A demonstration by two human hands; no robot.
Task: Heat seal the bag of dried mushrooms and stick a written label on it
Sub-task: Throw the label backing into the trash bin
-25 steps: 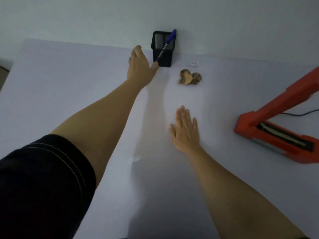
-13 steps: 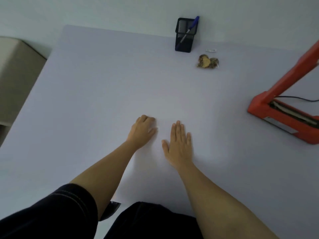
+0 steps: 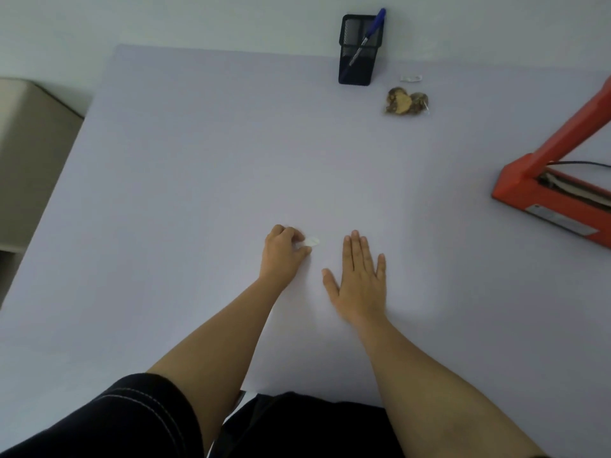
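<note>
Bag of dried mushrooms (image 3: pixel 406 101), far across table (image 3: pixel 198 160) at 1 o'clock of hands, long axis 9-to-3; right hand (image 3: pixel 360 276) nearer, flat, fingers straight; left hand (image 3: pixel 284 256) curled, pinching small white label (image 3: pixel 312 241).

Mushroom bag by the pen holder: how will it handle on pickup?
Bag is probably light: only a few dried pieces show. Likely floppy, since thin clear film wraps loosely around them. Unlikely to roll; it lies flat, though the pieces may shift.
</note>
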